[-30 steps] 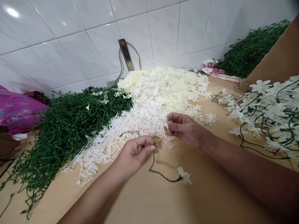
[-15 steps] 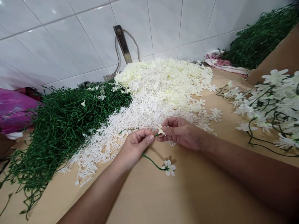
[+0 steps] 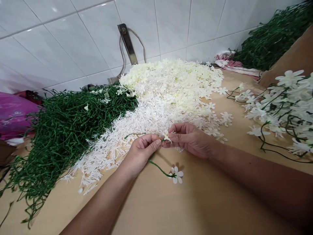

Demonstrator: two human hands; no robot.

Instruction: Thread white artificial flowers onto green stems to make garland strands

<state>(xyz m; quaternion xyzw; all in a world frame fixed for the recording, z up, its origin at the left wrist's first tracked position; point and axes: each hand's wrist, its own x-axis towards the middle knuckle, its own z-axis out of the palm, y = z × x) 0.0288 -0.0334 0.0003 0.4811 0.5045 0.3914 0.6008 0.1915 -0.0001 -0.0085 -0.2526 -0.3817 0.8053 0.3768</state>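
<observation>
Between thumb and fingers, my left hand (image 3: 146,147) pinches a green artificial flower stem (image 3: 158,168). One branch of it hangs toward me and ends in a white flower (image 3: 176,175); another thin branch sticks out to the left behind the hand. My right hand (image 3: 187,138) grips a small cream flower (image 3: 167,135) at the tip of a branch, close against the left fingertips. Behind both hands spreads a heap of thin white stamen pieces (image 3: 146,120), with a pile of loose cream petals (image 3: 181,76) beyond it.
A big tangle of green stems (image 3: 80,114) lies on the left, near a purple bag (image 3: 18,114). At right are finished-looking white flowers on stems (image 3: 281,111), a cardboard piece (image 3: 290,55) and more green stems (image 3: 274,39). A tiled wall (image 3: 173,26) closes off the back.
The cream flower at my right fingertips has shifted slightly left, closer to my left fingers. Both hands keep their grip, and the hanging flower stays almost in place.
</observation>
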